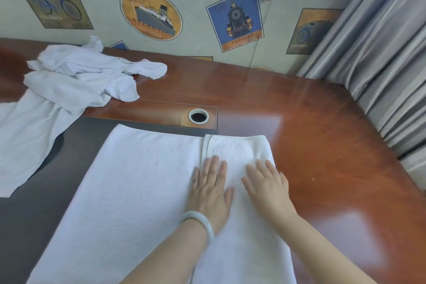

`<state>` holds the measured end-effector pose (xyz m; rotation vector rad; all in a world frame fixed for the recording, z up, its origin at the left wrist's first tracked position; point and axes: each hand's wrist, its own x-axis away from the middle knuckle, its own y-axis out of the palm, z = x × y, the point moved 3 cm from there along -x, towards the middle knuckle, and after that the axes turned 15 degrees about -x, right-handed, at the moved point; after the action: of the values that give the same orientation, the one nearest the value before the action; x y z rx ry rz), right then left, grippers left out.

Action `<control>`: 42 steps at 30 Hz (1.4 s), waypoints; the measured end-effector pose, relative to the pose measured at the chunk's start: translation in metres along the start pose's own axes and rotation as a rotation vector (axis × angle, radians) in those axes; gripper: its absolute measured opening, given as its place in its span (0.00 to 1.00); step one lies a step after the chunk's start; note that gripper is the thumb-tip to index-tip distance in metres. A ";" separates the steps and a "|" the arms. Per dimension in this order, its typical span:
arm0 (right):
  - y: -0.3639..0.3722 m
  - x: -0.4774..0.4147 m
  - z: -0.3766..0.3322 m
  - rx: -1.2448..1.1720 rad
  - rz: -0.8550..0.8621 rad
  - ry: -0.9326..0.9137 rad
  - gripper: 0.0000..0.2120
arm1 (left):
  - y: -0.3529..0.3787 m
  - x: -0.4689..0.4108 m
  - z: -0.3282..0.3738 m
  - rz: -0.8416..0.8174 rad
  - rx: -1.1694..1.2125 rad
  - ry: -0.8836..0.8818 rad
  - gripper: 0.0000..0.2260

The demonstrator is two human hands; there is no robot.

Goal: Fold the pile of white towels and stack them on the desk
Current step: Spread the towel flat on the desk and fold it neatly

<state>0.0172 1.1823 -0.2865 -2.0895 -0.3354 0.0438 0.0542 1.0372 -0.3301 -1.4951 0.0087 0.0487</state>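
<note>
A white towel (129,187) lies spread flat on the desk (322,145) in front of me. Its right part is folded over onto itself, and the flap's edge runs down from about the middle of the far side. My left hand (211,188), with a pale bangle on the wrist, presses flat on that edge with straight fingers. My right hand (265,183) lies flat on the folded flap just to the right. A crumpled pile of white towels (76,78) sits at the far left of the desk.
A round cable hole (198,116) with a white rim sits in the desk just beyond the towel. Grey curtains (380,53) hang along the right side. The wall behind carries poster prints of a ship and a train.
</note>
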 end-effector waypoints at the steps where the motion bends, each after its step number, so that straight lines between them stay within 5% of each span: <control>1: -0.017 -0.013 0.002 -0.082 0.091 -0.017 0.25 | 0.003 0.000 -0.001 0.002 -0.018 -0.001 0.28; 3: -0.046 -0.051 0.015 -0.170 0.184 -0.013 0.16 | 0.003 0.001 -0.001 -0.021 -0.035 -0.008 0.28; 7: -0.064 -0.103 0.028 -0.352 -0.072 0.122 0.18 | 0.002 0.001 0.000 -0.022 -0.057 -0.025 0.29; 11: -0.064 -0.118 0.027 -0.325 -0.170 0.152 0.08 | 0.000 0.002 -0.001 -0.032 -0.020 -0.040 0.32; 16: -0.067 -0.126 0.015 -0.591 -0.278 0.117 0.14 | -0.004 0.003 -0.004 -0.017 0.022 -0.126 0.36; 18: -0.066 -0.132 0.017 -0.447 -0.319 0.060 0.15 | -0.002 0.003 -0.004 -0.002 0.042 -0.136 0.36; 22: -0.062 -0.153 0.028 0.171 -0.222 -0.142 0.17 | 0.001 0.004 -0.003 0.013 -0.005 -0.146 0.33; 26: -0.039 -0.157 0.031 0.490 -0.104 -0.208 0.18 | 0.003 0.002 -0.002 0.012 -0.054 -0.154 0.32; 29: -0.030 -0.157 0.034 0.487 -0.046 -0.119 0.17 | 0.006 0.002 -0.003 0.003 -0.051 -0.161 0.33; 32: -0.038 -0.153 0.034 0.222 0.063 -0.025 0.15 | 0.004 0.002 -0.002 -0.010 -0.034 -0.150 0.33; 38: -0.028 -0.094 0.021 -0.050 0.171 -0.022 0.24 | -0.012 0.000 -0.007 -0.075 0.113 -0.132 0.37; 42: -0.009 -0.064 0.027 -0.057 0.105 -0.063 0.27 | -0.043 -0.035 -0.027 -0.104 0.451 -0.384 0.32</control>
<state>-0.0511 1.1925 -0.2996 -2.1644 -0.2678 0.1643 0.0213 1.0064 -0.2876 -1.0157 -0.3464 0.2343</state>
